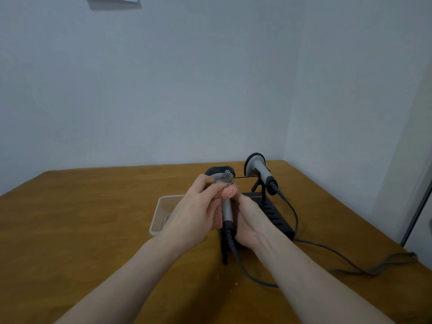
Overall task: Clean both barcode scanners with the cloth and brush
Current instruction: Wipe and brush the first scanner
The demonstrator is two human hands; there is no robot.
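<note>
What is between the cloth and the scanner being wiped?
Nothing visible. The left hand presses the pink cloth straight against the near scanner, and the right hand holds the scanner from its other side. The second scanner sits apart on the stand.

Wooden table (93, 230), clear tray (161, 213), black stand (273, 213), grey cables (339, 253)

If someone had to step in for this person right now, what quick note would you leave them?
Left hand: presses the pink cloth against the near scanner, wiping it.
Right hand: steadies that scanner's handle from the other side; its grip is partly hidden.
Far scanner sits on the black stand, untouched for now.
Clear tray lies left of the hands; no brush in sight.
Done: wiping of the near scanner under way.
Left: finish it, brush it, then clean the far scanner.
</note>
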